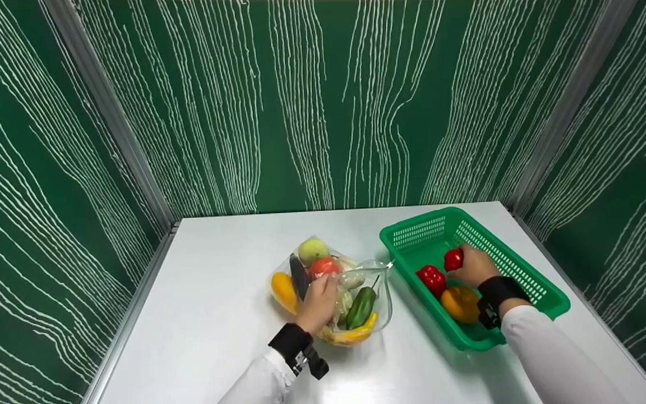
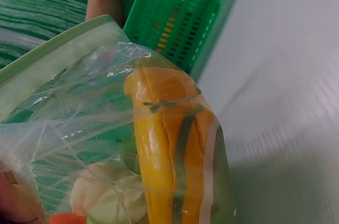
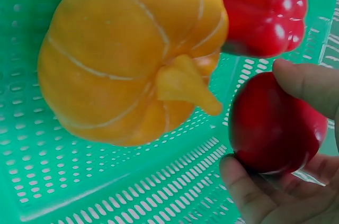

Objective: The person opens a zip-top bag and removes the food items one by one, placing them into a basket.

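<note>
Now the right grip [image 1: 477, 266] holds a slippery-looking round red fruit [image 3: 278, 123], best by its sides; the left grip [image 1: 318, 300], a clear plastic bag [image 2: 63, 54].

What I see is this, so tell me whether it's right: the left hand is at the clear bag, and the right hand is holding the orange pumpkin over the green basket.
Wrong on one point: the right hand holds a round red item, not the orange pumpkin, as the right wrist view shows. The left hand is at the clear bag, as you said.
</note>
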{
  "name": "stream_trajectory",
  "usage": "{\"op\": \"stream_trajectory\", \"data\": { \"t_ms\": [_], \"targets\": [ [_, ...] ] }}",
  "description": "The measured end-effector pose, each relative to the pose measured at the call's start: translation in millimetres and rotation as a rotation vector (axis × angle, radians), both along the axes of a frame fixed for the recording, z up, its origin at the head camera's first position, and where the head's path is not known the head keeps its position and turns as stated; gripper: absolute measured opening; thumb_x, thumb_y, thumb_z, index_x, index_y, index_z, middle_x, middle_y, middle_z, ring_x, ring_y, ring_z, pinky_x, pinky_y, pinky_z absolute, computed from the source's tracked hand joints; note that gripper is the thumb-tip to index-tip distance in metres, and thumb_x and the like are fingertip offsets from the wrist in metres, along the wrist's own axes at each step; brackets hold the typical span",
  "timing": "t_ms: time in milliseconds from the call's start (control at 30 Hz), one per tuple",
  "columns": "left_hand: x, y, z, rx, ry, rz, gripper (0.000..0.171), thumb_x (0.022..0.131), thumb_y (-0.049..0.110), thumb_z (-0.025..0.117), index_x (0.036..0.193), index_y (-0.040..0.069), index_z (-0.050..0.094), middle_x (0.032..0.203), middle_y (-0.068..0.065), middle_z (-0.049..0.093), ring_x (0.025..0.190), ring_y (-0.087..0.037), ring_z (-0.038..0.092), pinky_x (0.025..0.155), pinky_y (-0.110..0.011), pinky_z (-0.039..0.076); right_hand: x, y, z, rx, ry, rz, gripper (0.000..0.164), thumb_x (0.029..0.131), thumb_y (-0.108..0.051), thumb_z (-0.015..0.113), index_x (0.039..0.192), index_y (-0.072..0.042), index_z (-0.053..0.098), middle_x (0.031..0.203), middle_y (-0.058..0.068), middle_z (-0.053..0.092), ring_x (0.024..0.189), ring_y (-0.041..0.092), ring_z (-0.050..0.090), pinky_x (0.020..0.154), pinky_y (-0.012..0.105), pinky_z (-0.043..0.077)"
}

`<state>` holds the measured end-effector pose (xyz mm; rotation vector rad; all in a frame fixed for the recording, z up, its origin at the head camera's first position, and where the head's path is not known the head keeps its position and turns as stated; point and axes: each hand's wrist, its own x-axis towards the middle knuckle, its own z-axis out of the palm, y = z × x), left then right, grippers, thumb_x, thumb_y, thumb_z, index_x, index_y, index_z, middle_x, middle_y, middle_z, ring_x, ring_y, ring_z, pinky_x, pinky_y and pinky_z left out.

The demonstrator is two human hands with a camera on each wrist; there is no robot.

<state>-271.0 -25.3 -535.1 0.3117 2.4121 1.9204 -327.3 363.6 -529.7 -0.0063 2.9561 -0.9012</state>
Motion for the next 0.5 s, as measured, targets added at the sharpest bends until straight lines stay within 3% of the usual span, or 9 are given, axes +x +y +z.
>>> {"op": "stream_trajectory", "data": {
  "t_ms": [233, 400, 500],
  "targets": [
    [-0.5, 0.3, 1.4, 0.033, -0.013, -0.006, 0.038, 0.119, 0.025, 0.041, 0.083, 0.013, 0.048, 0.061, 0.008, 0.041, 0.041, -0.005, 0.038, 0.042, -0.020, 0.035, -5.2, 6.8, -10.7, 0.022, -0.025, 0.012, 0.087, 0.088, -0.021, 0.088, 0.153, 0.014, 0.041, 0.135, 0.042, 0.059, 0.116, 0.053, 0.063, 0.098, 0.062, 0.057],
    [0.1, 0.5, 3.8, 0.023, -0.004, 0.017, 0.039, 0.119, 0.024, 0.043, 0.085, 0.006, 0.053, 0.056, 0.009, 0.041, 0.036, -0.003, 0.039, 0.039, -0.020, 0.035, -7.4, 6.7, -16.5, 0.051, -0.006, 0.019, 0.080, 0.090, -0.019, 0.085, 0.152, 0.011, 0.046, 0.136, 0.043, 0.059, 0.117, 0.055, 0.062, 0.097, 0.064, 0.056],
    [-0.3, 0.1, 3.1, 0.003, -0.007, 0.028, 0.039, 0.118, 0.025, 0.043, 0.085, 0.009, 0.054, 0.058, 0.009, 0.042, 0.038, -0.003, 0.040, 0.041, -0.020, 0.036, -7.0, 6.6, -22.9, 0.063, -0.018, 0.010, 0.077, 0.091, -0.017, 0.083, 0.151, 0.013, 0.045, 0.135, 0.043, 0.059, 0.117, 0.056, 0.062, 0.099, 0.066, 0.055]
  ]
}}
